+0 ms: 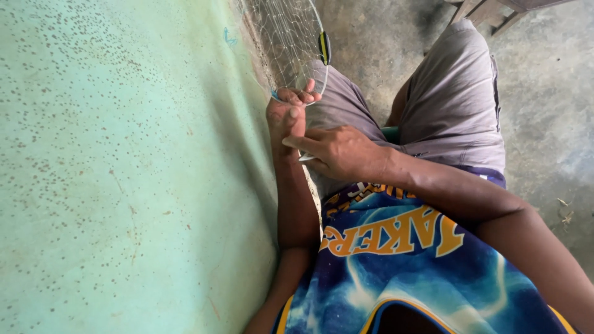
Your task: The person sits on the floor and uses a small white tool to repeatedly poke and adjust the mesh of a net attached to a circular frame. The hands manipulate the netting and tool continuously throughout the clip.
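From the head camera, looking down: the left hand (288, 114) is raised beside the green wall (124, 167), its grip closed on the edge of a fine fishing net (286, 43) that stretches up and away along the wall. The right hand (339, 151) comes across from the lap, its grip narrow, pinching a slim pale tool (296, 143) whose tip touches the left hand; what kind of tool it is, I cannot tell.

To do this well, I judge the left hand should keep the mesh taut and flat so single strands stay apart, while the right works in short, controlled strokes close to the pinch point.

The net is thin, translucent filament in small diamond meshes, limp and prone to tangling. A dark narrow float or marker (324, 47) sits on its rim. The wall is matte, speckled with brown spots. The grey shorts (451, 105) are soft cloth; the concrete floor (544, 93) is rough and mottled.
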